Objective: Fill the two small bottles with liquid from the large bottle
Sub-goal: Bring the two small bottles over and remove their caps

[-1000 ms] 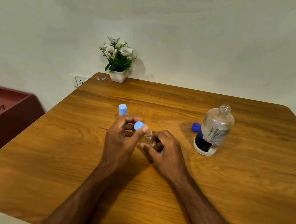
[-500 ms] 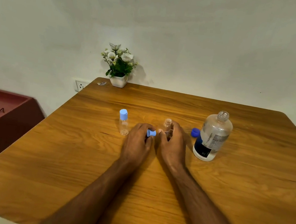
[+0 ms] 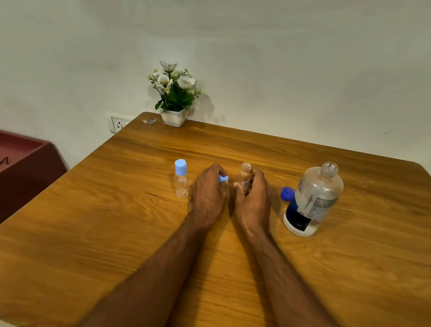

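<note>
On the wooden table [image 3: 331, 268] stands an uncapped small clear bottle [image 3: 244, 175], and my right hand [image 3: 253, 199] is wrapped round its lower part. My left hand [image 3: 208, 192], just left of it, holds that bottle's light-blue cap [image 3: 223, 178] low at the table surface. A second small clear bottle [image 3: 180, 179] with its light-blue cap on stands upright to the left of my left hand. The large clear bottle [image 3: 313, 200], open at the neck and bearing a dark label, stands to the right. Its dark-blue cap [image 3: 287, 192] lies beside it.
A white pot of flowers [image 3: 174, 97] stands at the table's far left corner, with a small wrapper [image 3: 149, 121] next to it. A dark red cabinet [image 3: 9, 168] sits left of the table. Wall sockets [image 3: 118, 124] are behind.
Both hands moved forward and down from near my body. The open small bottle now stands on the table in my right hand, and my left hand has lowered the cap beside it.
</note>
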